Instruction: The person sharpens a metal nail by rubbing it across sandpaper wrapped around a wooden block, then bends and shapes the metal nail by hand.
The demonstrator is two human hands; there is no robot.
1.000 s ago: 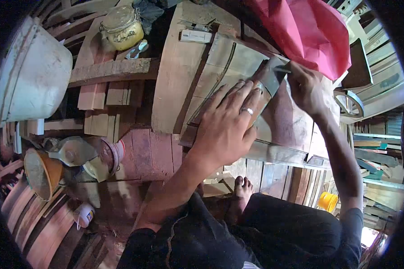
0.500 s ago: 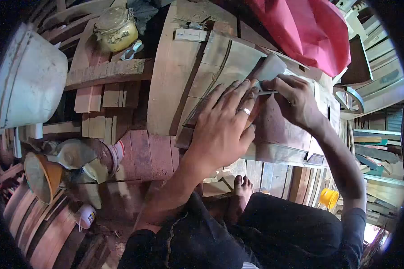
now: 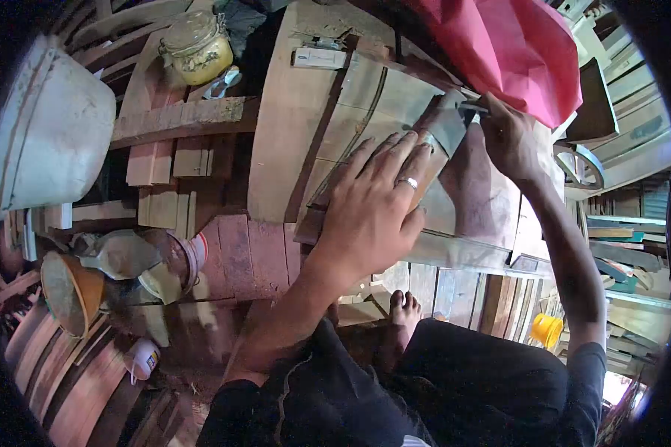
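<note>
My left hand (image 3: 373, 197), with a ring on one finger, lies with fingers spread on a grey-brown sheet (image 3: 449, 125) over a pale wooden panel (image 3: 365, 100). The sheet's far part curls up beyond my fingertips. My right hand (image 3: 505, 138) is closed around a thin metallic tool (image 3: 471, 109), whose tip is at the far edge of the sheet. My fingers hide most of the tool, so I cannot tell its exact kind.
Pink-red cloth (image 3: 511, 59) hangs close beyond my right hand. A small box (image 3: 319, 58) lies on the wood at the back. To the left are a jar (image 3: 196, 52), a white tub (image 3: 52, 134) and an orange funnel-shaped container (image 3: 71, 294). A yellow container (image 3: 546, 330) is at lower right.
My right hand, with the tool, has moved away from my left fingers, up and to the right toward the sheet's far edge. My left hand has stayed nearly in place.
</note>
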